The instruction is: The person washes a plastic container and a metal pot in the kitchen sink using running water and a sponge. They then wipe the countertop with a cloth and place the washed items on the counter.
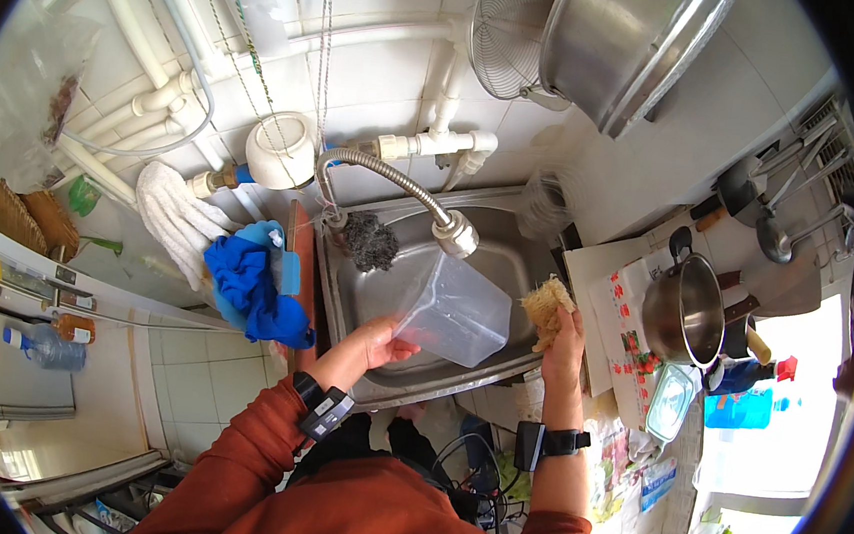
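My left hand [383,343] grips a clear plastic container [461,311] by its near left edge and holds it tilted over the stainless steel sink [368,304]. In my right hand [564,345] is a tan loofah scrubber [546,306], held above the sink's right rim, apart from the container. The nozzle of the flexible metal faucet [457,233] hangs just above the container's far side. Whether water is running cannot be made out. A dark steel wool scourer [370,241] sits at the sink's far left corner, by the faucet's base.
Left of the sink, a blue cloth [253,280] lies in a blue plastic basin [288,267], beside a white towel [176,209]. On the right stand a steel pot [683,310], a lidded glass box [670,403] and a blue bottle [739,407]. A large metal pot [617,48] hangs at upper right.
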Available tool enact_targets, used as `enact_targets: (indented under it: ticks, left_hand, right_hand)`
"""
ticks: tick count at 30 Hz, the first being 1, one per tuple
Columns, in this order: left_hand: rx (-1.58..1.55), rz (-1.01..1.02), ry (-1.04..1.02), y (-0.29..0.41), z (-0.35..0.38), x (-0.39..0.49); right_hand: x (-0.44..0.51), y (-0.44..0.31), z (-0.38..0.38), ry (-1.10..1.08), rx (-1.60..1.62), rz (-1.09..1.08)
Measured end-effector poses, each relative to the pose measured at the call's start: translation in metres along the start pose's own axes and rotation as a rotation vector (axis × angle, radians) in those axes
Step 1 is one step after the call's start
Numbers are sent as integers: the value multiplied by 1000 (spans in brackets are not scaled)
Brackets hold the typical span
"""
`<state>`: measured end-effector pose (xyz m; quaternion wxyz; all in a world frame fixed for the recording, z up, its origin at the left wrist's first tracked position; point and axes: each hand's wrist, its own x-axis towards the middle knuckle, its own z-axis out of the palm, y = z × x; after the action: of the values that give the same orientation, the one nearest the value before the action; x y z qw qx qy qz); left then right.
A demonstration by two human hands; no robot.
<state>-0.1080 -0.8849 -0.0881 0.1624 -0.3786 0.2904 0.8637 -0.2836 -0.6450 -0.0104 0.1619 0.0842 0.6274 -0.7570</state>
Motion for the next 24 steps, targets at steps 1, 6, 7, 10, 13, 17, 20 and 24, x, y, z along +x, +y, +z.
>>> enact_targets:
  ticks: [1,6,7,10,13,17,20,24]
  left_hand:
    - [-74,-63,-76,-9,2,4]
    - [-330,-204,-553,-36,20,14]
    - [-366,-215,-648,-38,24,13]
    - [-379,-227,-722,-38,32,10]
    - [-370,-237,-742,-35,29,6]
    - [-444,-257,-749,-37,15,3]
    - [-492,-300,-800,-39,3,4]
    - [-576,-331,-879,-37,-9,4]
  right_hand:
    - [1,0,-4,-58,30,-13]
    - [1,-11,-10,-94,142,-16]
    - [2,-16,-10,-92,139,0]
    - [4,-30,-12,-199,187,14]
    - [9,-35,-14,-297,266,17]
    - [17,-14,-8,-200,223,-57]
    - [21,11,1,138,-1189,-330]
    - [27,26,15,-1,-723,-358]
